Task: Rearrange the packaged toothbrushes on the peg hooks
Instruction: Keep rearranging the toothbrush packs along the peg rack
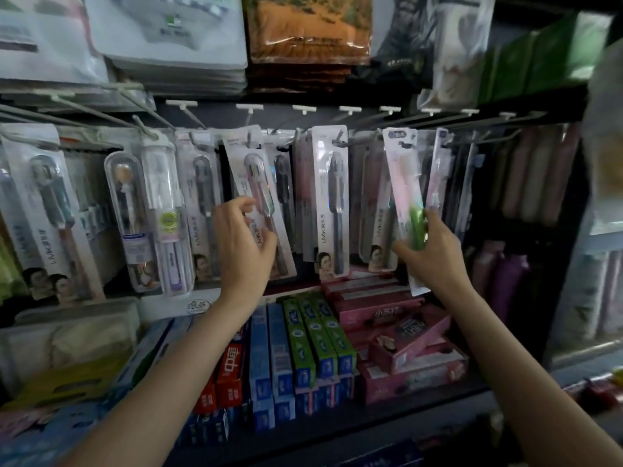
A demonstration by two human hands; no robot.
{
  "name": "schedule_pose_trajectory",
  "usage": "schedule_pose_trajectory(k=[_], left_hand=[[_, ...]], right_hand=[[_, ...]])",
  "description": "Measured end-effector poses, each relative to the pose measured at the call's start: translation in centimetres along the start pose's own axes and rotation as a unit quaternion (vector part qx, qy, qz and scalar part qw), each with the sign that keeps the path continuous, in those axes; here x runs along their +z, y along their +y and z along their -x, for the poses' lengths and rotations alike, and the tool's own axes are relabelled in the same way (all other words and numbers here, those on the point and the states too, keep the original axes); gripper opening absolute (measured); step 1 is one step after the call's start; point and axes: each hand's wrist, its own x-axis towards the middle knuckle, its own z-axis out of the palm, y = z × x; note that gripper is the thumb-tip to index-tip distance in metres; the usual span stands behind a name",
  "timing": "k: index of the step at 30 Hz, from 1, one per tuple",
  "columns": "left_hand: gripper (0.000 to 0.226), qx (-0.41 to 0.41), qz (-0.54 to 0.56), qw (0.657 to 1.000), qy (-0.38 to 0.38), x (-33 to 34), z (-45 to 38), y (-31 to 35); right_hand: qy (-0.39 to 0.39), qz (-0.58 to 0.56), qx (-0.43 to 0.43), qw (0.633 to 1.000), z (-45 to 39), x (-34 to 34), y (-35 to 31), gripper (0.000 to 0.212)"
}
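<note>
Right hand (429,254) grips pink-green toothbrush pack (403,197) under peg hook (394,133); left hand (244,244), fingers loosely curled, touches tilted pack (258,203). Risk: hang-hole misses hook, pack drops onto toothpaste boxes (320,335) at shelf front edge.

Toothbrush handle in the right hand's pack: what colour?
Green handle, on a pink card; head view.

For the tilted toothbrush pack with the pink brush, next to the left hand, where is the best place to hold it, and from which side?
Judging from its pose, pinch the lower half of the tilted pack by its flat card edges, coming from the front and below. Its top hangs on a peg hook, its bottom swings free, and neighbouring packs crowd its upper part. The left hand is already beside that lower half, with fingers loosely curled.
</note>
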Motion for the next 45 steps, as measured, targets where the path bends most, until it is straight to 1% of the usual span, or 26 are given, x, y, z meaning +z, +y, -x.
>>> schedule_pose_trajectory(k=[2, 5, 6, 9, 11, 12, 13, 14, 15, 16, 17, 19, 21, 23, 24, 25, 27, 29, 31, 34, 35, 37, 40, 44, 45], left_hand=[[0.039, -0.002, -0.013, 1.0, -0.003, 0.6, -0.1, 0.5], [0.041, -0.018, -0.032, 0.999, 0.001, 1.0, -0.1, 0.5], [0.041, -0.03, -0.027, 0.999, 0.0, 1.1, -0.1, 0.2], [0.046, -0.069, 0.0, 0.998, 0.004, 0.9, -0.2, -0.7], [0.049, -0.085, 0.0, 0.996, 0.015, 0.6, -0.1, -1.1], [0.05, -0.088, 0.0, 0.996, 0.018, 0.5, -0.1, -1.1], [0.051, -0.09, 0.001, 0.996, 0.019, 0.5, -0.1, -1.2], [0.053, -0.091, 0.0, 0.996, 0.018, 0.4, -0.1, -1.2], [0.054, -0.093, -0.004, 0.996, 0.016, 0.4, -0.1, -1.4], [0.057, -0.097, -0.006, 0.995, 0.013, 0.5, 0.0, -1.6], [0.06, -0.103, -0.003, 0.995, 0.004, 0.5, 0.0, -2.0], [0.066, -0.129, 0.022, 0.991, -0.023, 0.6, -0.1, -2.5], [0.07, -0.159, 0.037, 0.985, -0.053, 0.5, 0.0, -2.7], [0.07, -0.178, 0.039, 0.981, -0.073, 0.5, 0.0, -2.8], [0.068, -0.178, 0.038, 0.98, -0.079, 0.4, 0.0, -2.9], [0.065, -0.172, 0.034, 0.981, -0.084, 0.4, 0.0, -3.1], [0.059, -0.16, 0.034, 0.983, -0.085, 0.3, -0.2, -3.6], [0.053, -0.157, 0.029, 0.984, -0.084, 0.2, -0.4, -4.1], [0.051, -0.149, 0.011, 0.985, -0.084, -0.1, -0.5, -4.4], [0.053, -0.135, -0.012, 0.987, -0.083, -0.6, -0.7, -4.9], [0.054, -0.129, -0.02, 0.988, -0.083, -0.9, -0.8, -5.1], [0.054, -0.117, -0.027, 0.989, -0.084, -1.3, -0.9, -5.6], [0.053, -0.104, -0.022, 0.991, -0.085, -1.7, -1.0, -5.8], [0.052, -0.096, -0.028, 0.992, -0.081, -1.9, -1.1, -5.7], [0.051, -0.095, -0.031, 0.992, -0.082, -1.9, -1.1, -5.7]], right_hand=[[0.006, 0.013, 0.002, 1.0, -0.8, -0.3, 0.1, 0.059], [0.017, 0.007, 0.0, 1.0, -1.1, -0.3, 0.0, 0.032], [0.019, 0.012, 0.006, 1.0, -0.9, -0.2, 0.1, 0.028], [0.012, 0.018, 0.031, 0.999, -0.6, 0.1, 0.4, 0.032], [-0.019, 0.033, 0.047, 0.998, -0.5, 0.4, 0.2, 0.037], [-0.03, 0.049, 0.048, 0.997, -0.5, 0.6, 0.1, 0.052], [-0.022, 0.061, 0.044, 0.997, -0.4, 0.8, -0.1, 0.068], [0.005, 0.062, 0.029, 0.998, -0.1, 0.9, -0.6, 0.076], [0.044, 0.05, 0.0, 0.998, 0.1, 1.1, -1.2, 0.074], [0.078, 0.03, -0.038, 0.996, 0.4, 1.2, -2.1, 0.066], [0.095, 0.004, -0.075, 0.993, 0.7, 1.5, -3.0, 0.056], [0.082, -0.039, -0.149, 0.985, 1.1, 2.8, -4.9, 0.041], [0.067, -0.055, -0.198, 0.976, 1.4, 4.7, -6.2, 0.036], [0.07, -0.081, -0.186, 0.977, 1.6, 6.2, -6.8, 0.034], [0.077, -0.093, -0.189, 0.975, 1.8, 6.8, -6.9, 0.032], [0.072, -0.099, -0.211, 0.97, 1.8, 7.4, -7.0, 0.03], [0.004, -0.105, -0.246, 0.964, 1.9, 9.0, -7.3, 0.032], [-0.073, -0.101, -0.221, 0.967, 1.4, 11.0, -7.5, 0.039], [-0.12, -0.096, -0.147, 0.977, 0.2, 13.2, -7.7, 0.046], [-0.136, -0.131, -0.031, 0.981, -1.9, 15.7, -8.5, 0.048], [-0.142, -0.151, 0.015, 0.978, -2.6, 16.1, -8.9, 0.048], [-0.151, -0.183, 0.07, 0.969, -3.9, 17.3, -9.3, 0.053], [-0.149, -0.193, 0.082, 0.966, -5.1, 18.3, -9.8, 0.058], [-0.159, -0.212, 0.103, 0.959, -5.1, 18.1, -9.8, 0.044], [-0.152, -0.204, 0.102, 0.962, -4.6, 17.5, -9.7, 0.04]])
